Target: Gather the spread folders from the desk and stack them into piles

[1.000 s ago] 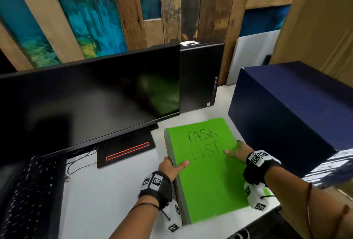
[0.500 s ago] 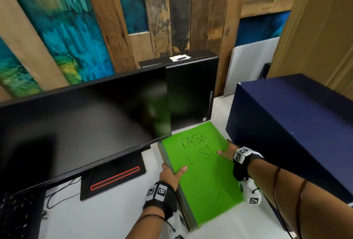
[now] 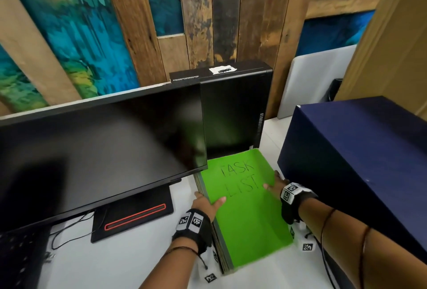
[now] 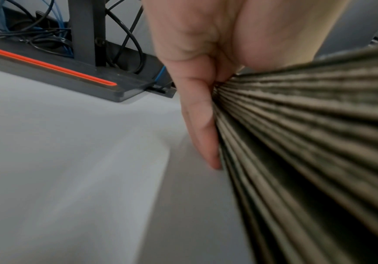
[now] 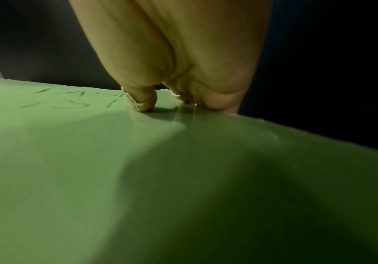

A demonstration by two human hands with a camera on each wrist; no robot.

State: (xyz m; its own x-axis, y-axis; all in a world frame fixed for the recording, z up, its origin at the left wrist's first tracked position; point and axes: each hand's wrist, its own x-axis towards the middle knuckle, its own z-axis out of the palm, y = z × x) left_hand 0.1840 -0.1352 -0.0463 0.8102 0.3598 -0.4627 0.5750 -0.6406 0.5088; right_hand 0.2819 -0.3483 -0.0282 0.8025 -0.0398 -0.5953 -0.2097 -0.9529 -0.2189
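A thick stack of folders [image 3: 249, 214] lies on the white desk [image 3: 115, 263], topped by a bright green folder marked "TASK LIST". Its far end nearly touches the black computer tower [image 3: 233, 113]. My left hand [image 3: 206, 203] grips the stack's left side, thumb on the green cover and fingers down the layered edges [image 4: 307, 142]. My right hand [image 3: 275, 184] holds the right side, thumb pressing the green cover [image 5: 138, 178] and fingers curled over the edge. The lower folders show only as edges.
A black monitor [image 3: 99, 157] overhangs the stack's left far corner; its base [image 3: 136, 217] with a red stripe sits to the left. A large navy box [image 3: 358, 161] stands close on the right. A keyboard [image 3: 20, 261] lies at the lower left. Cardboard [image 3: 392, 46] leans behind.
Both hands have slid the stack away from me, toward the computer tower, into the gap between the monitor and the navy box. The grip on it looks unchanged.
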